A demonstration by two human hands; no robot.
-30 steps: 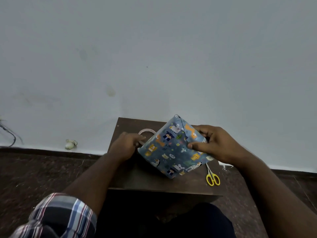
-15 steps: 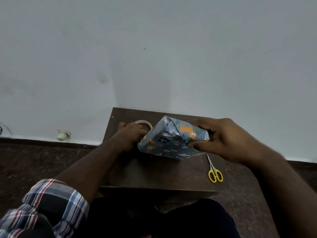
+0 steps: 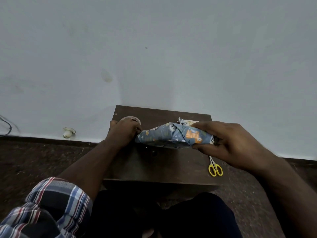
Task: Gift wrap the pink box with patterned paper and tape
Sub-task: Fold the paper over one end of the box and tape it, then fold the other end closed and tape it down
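The box wrapped in blue animal-patterned paper is held just above the small dark wooden bench, tilted nearly flat. Its right end is clamped in the grip of the right hand, thumb below and fingers over the top. The left hand is curled over the roll of clear tape at the bench's far left corner, beside the box's left edge. A scrap of patterned paper lies near the far edge. Yellow-handled scissors lie at the right edge. Bare bench surface is left open toward the near edge. Compared with a second ago, the box has been turned from face-up to edge-on.
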